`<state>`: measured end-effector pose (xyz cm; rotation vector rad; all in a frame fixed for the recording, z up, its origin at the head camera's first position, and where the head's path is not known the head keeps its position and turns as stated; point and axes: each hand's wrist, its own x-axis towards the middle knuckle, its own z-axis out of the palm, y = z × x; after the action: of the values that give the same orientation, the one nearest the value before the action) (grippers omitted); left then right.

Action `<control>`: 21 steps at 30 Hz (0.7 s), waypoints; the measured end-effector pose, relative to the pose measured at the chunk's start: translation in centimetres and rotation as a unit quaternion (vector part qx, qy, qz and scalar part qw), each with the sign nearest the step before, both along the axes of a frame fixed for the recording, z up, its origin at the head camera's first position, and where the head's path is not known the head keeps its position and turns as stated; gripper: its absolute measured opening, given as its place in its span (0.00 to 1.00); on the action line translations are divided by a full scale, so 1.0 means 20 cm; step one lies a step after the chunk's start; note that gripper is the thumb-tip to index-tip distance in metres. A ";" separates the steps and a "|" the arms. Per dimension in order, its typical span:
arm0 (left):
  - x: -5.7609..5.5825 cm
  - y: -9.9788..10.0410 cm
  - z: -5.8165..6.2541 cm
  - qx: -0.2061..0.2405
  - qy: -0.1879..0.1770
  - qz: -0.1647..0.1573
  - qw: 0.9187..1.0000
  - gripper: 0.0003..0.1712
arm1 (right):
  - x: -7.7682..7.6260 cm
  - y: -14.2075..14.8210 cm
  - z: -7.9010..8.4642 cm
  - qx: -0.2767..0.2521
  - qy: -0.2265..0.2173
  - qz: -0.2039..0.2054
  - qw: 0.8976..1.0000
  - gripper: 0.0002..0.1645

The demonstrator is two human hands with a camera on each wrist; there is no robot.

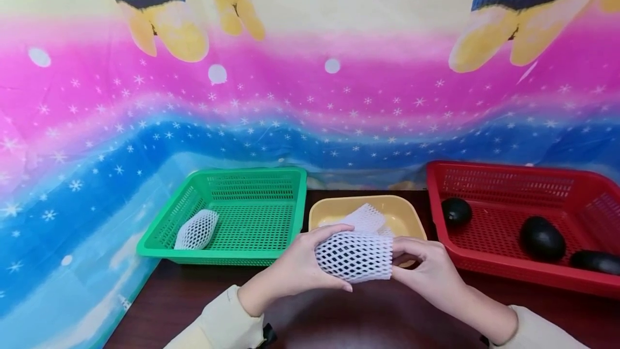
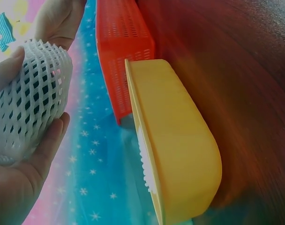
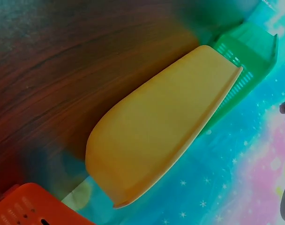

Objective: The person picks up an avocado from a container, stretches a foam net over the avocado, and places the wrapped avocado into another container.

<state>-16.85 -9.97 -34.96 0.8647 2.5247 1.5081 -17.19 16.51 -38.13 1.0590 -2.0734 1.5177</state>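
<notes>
A white foam net sleeve [image 1: 356, 256] is held up in front of the yellow tray, with a dark, avocado-like fruit showing through its mesh. My left hand [image 1: 300, 263] grips the sleeve from the left, thumb below and fingers above. At the sleeve's open right end, my right hand [image 1: 431, 271] pinches the rim with curled fingers, their tips partly hidden. The left wrist view shows the netted fruit [image 2: 34, 101] between the left thumb and fingers. Spare foam nets [image 1: 366, 218] lie in the yellow tray [image 1: 409, 211] just behind the hands.
A green basket [image 1: 256, 255] at the left contains one netted fruit [image 1: 197, 229]. In the red basket [image 1: 513, 260] at the right lie several bare dark fruits [image 1: 542, 238]. All stand on a dark wooden table [image 1: 203, 290] against a printed cloth [image 1: 290, 90].
</notes>
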 end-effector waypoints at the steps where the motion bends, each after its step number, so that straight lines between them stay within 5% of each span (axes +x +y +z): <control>1: 0.00 0.00 0.00 -0.003 -0.002 -0.001 1.000 0.50 | 0.00 0.00 0.00 0.003 -0.002 -0.002 1.000 0.24; 12: -0.01 -0.01 -0.03 -0.040 -0.016 0.000 0.999 0.47 | -0.02 0.02 -0.02 0.055 -0.005 0.009 0.998 0.23; 21: 0.02 0.00 0.04 -0.040 0.014 -0.015 0.999 0.46 | -0.01 0.09 0.03 0.086 0.044 -0.016 0.995 0.28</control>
<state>-16.47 -10.06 -34.08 0.9150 2.5588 1.3867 -17.36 18.34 -37.53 1.1274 -2.1789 1.2718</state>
